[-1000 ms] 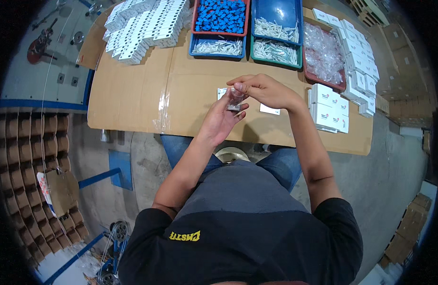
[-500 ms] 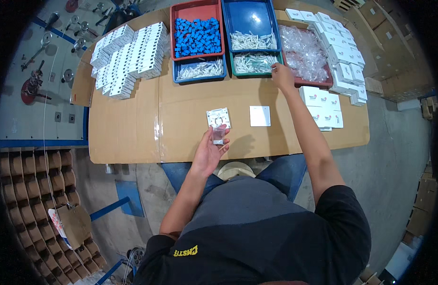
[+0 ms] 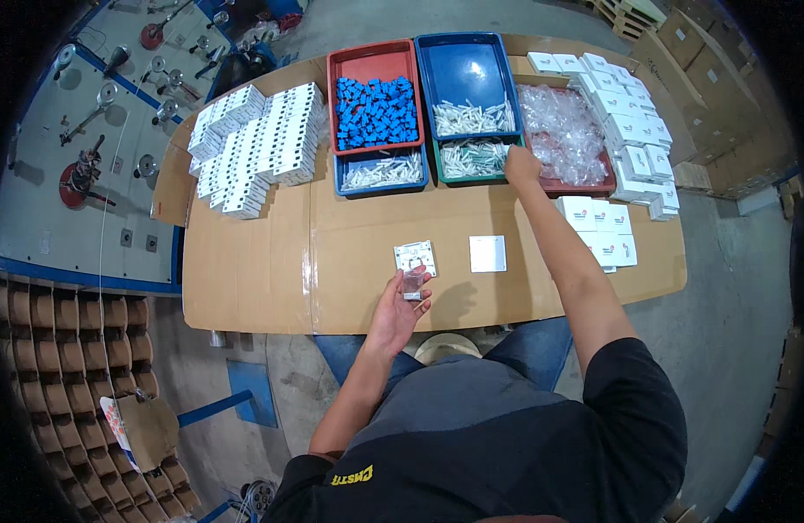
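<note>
At twelve o'clock on the table point(image 3: 245, 279), a red tray point(image 3: 367, 65) holds blue parts, a blue tray point(image 3: 471, 74) white pins. The right hand point(image 3: 522, 164) reaches the green tray point(image 3: 471, 161) of pins; whether its fingers grip any, I cannot tell. At six o'clock the left hand point(image 3: 397, 309) pinches a clear bag point(image 3: 413, 281), just below a white plate point(image 3: 416, 256).

Small clear bag point(image 3: 413, 281) upright in left grip point(image 3: 400, 307) near tabletop's near edge, green tray point(image 3: 474, 159) of white pieces far, at right grip point(image 3: 522, 164)
</note>
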A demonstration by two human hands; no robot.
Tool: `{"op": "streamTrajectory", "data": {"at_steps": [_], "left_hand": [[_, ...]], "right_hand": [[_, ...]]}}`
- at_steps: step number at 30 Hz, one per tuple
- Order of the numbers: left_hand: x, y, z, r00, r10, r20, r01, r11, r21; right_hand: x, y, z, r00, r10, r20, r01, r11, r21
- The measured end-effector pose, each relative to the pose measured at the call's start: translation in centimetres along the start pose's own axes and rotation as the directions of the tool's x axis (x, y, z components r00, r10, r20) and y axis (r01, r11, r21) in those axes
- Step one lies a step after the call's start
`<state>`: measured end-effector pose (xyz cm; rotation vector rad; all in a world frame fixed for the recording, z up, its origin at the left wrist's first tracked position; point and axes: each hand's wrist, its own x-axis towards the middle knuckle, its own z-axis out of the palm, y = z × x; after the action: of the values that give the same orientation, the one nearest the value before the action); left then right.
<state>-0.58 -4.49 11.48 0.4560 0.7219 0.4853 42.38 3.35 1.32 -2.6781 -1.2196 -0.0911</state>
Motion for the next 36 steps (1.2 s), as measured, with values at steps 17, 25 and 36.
{"op": "streamTrajectory", "data": {"at_steps": [17,25,36], "left_hand": [[1.4,0.9,0.9,0.994,0.025,0.106,-0.011,0.992,-0.125],[0.6,1.9,3.2,0.981,0.079,0.176,-0.062,0.993,-0.097],[-0.7,1.6,3.2,0.977,0.082,0.196,-0.068,0.994,-0.081]], "right_hand": [[-5.7,-0.5,-11.2,0.971,0.101,0.218,-0.227,0.085,0.970],[-14.6,-4.6,-16.8,0.972,-0.119,0.204,-0.210,-0.042,0.977],[-20.5,-10.6,-19.1,0.902,-0.386,0.192,-0.149,0.138,0.979]]}}
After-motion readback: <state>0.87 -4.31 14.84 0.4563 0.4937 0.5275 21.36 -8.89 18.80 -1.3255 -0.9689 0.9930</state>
